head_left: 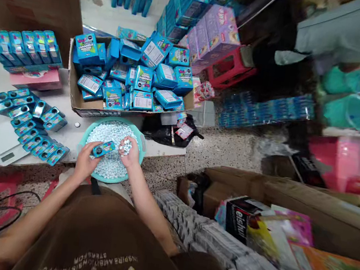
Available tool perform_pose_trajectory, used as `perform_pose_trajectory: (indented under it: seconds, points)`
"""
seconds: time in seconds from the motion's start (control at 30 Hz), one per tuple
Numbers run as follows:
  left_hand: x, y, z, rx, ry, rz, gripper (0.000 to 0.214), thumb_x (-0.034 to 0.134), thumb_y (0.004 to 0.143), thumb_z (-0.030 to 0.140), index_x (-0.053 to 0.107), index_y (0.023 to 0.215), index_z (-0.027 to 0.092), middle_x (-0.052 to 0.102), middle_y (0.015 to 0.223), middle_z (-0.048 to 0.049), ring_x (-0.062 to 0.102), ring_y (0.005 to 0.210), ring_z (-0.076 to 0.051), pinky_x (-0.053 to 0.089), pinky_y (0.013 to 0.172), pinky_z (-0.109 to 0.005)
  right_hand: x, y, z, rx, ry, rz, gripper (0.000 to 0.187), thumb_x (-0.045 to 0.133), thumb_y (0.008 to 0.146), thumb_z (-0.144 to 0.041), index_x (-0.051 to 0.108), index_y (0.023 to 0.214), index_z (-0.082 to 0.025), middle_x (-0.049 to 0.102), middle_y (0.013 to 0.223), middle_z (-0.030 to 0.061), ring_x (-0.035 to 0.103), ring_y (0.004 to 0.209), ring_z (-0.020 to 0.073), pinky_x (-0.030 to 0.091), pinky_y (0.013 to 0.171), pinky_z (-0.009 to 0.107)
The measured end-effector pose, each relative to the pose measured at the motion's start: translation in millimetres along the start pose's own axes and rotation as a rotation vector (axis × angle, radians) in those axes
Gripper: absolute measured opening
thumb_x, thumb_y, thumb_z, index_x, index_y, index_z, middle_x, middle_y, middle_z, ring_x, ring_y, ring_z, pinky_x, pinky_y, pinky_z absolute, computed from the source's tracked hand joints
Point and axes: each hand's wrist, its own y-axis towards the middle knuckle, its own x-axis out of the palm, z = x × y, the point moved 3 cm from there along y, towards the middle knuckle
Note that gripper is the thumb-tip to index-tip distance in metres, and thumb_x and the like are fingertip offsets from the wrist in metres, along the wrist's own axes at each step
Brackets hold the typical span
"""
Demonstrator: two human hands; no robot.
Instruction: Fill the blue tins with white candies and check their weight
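The left hand [85, 162] grips a blue tin [103, 148] just apart from the right hand [129, 154], which cups white mints [126, 146] over a teal basin [107, 180]; filling seems underway, so the mints apparently need tipping in next.

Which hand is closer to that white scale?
The left hand, holding a tin, is nearer, at the edge of the basin on the scale's side. The right hand, holding mints, is farther, over the basin.
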Motion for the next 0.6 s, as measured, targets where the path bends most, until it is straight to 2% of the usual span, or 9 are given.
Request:
perform_pose_trajectory:
  seconds: [0.13, 0.27, 0.43, 0.6]
  points:
    - [13.2, 2, 9, 0.092, 0.021, -0.065, 0.04, 0.055, 0.073, 0.014, 0.058, 0.112, 0.021, 0.064, 0.111, -0.0062, 0.057, 0.105, -0.022, 0.044, 0.093, -0.037, 21, -25, -5, -0.096, 0.082, -0.101, 0.013, 0.046, 0.081, -0.028, 0.047, 0.071, -0.021, 0.045, 0.055, -0.0059, 0.035, 0.038, 0.005, 0.024, 0.033, 0.016]
    - [24.1, 3, 22, 0.143, 0.042, -0.093, 0.043, 0.053, 0.07, 0.011, 0.058, 0.112, 0.022, 0.064, 0.11, -0.006, 0.057, 0.103, -0.022, 0.045, 0.092, -0.038, 35, -38, 0, -0.261, 0.078, -0.076, 0.022, 0.048, 0.082, -0.031, 0.043, 0.063, -0.021, 0.044, 0.054, -0.005, 0.041, 0.043, 0.0062, 0.033, 0.04, 0.018]
    - [31.3, 5, 27, 0.147, 0.048, -0.089, 0.046, 0.052, 0.066, 0.009, 0.059, 0.111, 0.02, 0.065, 0.108, -0.0062, 0.058, 0.102, -0.023, 0.045, 0.092, -0.039, 39, -44, 6, -0.436, -0.024, -0.094, 0.034, 0.048, 0.081, -0.037, 0.039, 0.053, -0.021, 0.043, 0.05, -0.0038, 0.047, 0.05, 0.0095, 0.044, 0.055, 0.025]
    - [34.7, 4, 28, 0.121, 0.022, -0.075, 0.044, 0.056, 0.067, 0.013, 0.06, 0.111, 0.019, 0.066, 0.107, -0.0064, 0.059, 0.1, -0.023, 0.046, 0.09, -0.037, 37, -49, 4, -0.54, -0.095, -0.068, 0.033, 0.05, 0.079, -0.038, 0.047, 0.052, -0.02, 0.048, 0.053, -0.0025, 0.051, 0.055, 0.0111, 0.044, 0.061, 0.028]
